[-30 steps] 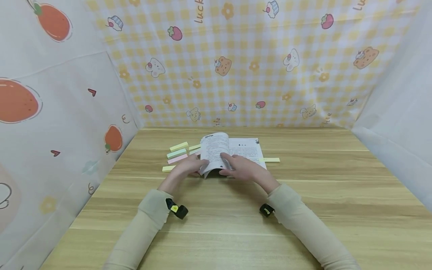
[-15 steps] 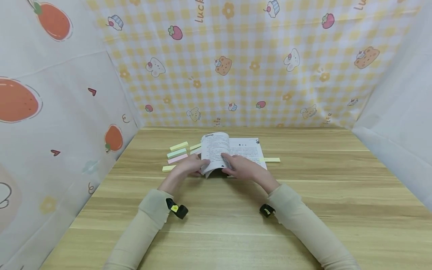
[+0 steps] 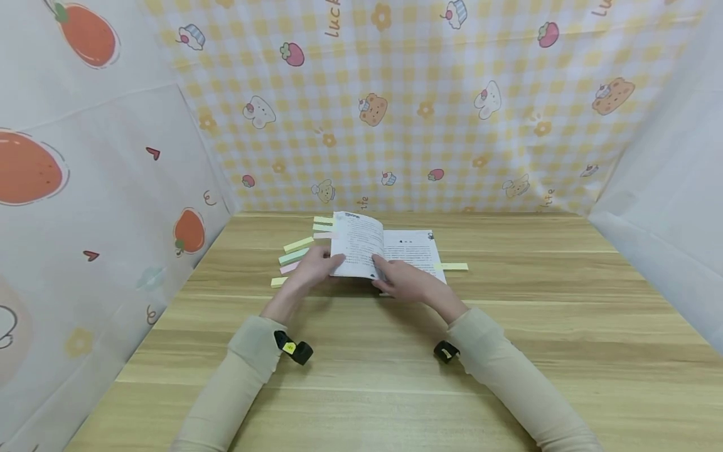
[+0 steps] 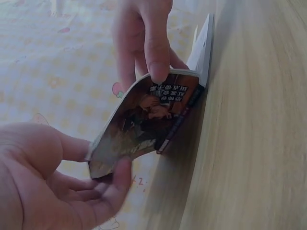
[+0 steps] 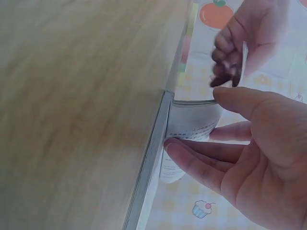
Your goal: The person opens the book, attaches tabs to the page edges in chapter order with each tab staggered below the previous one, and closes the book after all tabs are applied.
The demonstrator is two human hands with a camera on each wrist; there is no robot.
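An open paperback book [image 3: 358,245] lies near the back of the table, its left part lifted and curved. My left hand [image 3: 312,267] pinches the outer lower edge of that part, thumb on the page and fingers behind the dark picture cover [image 4: 144,115]. At the lower edge near the spine, my right hand [image 3: 403,279] grips the same raised part; its thumb [image 4: 158,72] presses the cover while other fingers touch the printed page [image 5: 192,120]. Pale sticky flags [image 3: 324,228] stick out from the upper left edge. One yellow flag [image 3: 454,267] projects from the right page.
Left of the book, several sticky strips lie on the wooden table [image 3: 361,376]: yellow [image 3: 298,245], green [image 3: 294,256], pink [image 3: 289,268] and another yellow one partly behind my left hand. A yellow checked curtain [image 3: 418,138] hangs along the back edge.
My left hand has moved up and slightly left, raising the book's left part and spreading it flatter. The pale flags now show higher on its left edge. My right hand has barely moved.
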